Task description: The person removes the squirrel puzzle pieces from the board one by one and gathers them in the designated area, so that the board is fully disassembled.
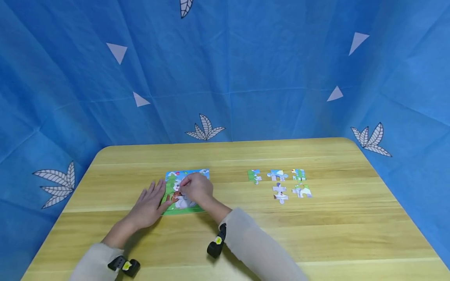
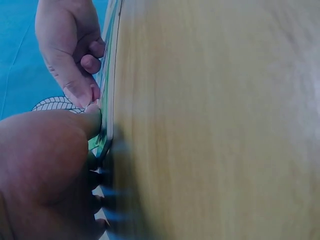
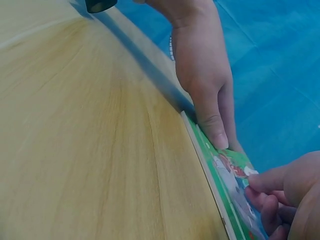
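In the head view, the puzzle (image 1: 184, 202) lies flat on the left half of the wooden table (image 1: 334, 234). The left hand (image 1: 149, 207) rests at the puzzle's left edge, fingers extended, thumb on its surface. The right hand (image 1: 199, 189) is positioned over the puzzle, fingers curled, thumb and index finger drawn together; whether they pinch a piece cannot be told. Five loose pieces (image 1: 277, 175) lie well apart to the right, three in the far row, two in the near row. In the left wrist view, the puzzle appears edge-on beside both hands. In the right wrist view, the left thumb (image 3: 216, 131) contacts the green border; the right fingertips meet just above the printed picture.
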The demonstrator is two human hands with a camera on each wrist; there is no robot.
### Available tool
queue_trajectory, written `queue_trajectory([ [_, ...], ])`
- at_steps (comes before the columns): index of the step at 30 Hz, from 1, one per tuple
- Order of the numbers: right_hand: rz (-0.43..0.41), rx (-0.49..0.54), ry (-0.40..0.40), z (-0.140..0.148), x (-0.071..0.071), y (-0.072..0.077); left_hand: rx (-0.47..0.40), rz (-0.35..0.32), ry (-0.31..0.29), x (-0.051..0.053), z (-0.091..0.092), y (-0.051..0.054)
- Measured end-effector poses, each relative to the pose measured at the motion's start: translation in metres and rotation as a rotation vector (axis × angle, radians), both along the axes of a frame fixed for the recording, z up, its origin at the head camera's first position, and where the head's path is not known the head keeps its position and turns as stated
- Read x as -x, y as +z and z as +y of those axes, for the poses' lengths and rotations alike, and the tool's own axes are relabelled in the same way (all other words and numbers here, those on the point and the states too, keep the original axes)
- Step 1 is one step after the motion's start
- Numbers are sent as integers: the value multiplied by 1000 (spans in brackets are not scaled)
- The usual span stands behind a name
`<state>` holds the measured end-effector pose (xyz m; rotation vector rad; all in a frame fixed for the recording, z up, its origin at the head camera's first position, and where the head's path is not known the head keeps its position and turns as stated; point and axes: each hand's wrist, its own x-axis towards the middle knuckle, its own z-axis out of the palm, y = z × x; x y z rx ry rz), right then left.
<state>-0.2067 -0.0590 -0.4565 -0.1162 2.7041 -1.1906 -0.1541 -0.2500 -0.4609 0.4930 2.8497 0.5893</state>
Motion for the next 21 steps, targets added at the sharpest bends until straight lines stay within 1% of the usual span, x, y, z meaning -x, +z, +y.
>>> queue_trajectory([
  [4,1,-2,-1,0,1,0,9,3,4,0,2,2],
  [9,-40,23,-4,0,1,2,18,1,2,0,3,5],
  [16,-79,142,-44,1,-1,8,0,-34,14,1,4,8],
  [21,-90,208,-47,3,-1,9,-14,-42,23,0,3,7],
])
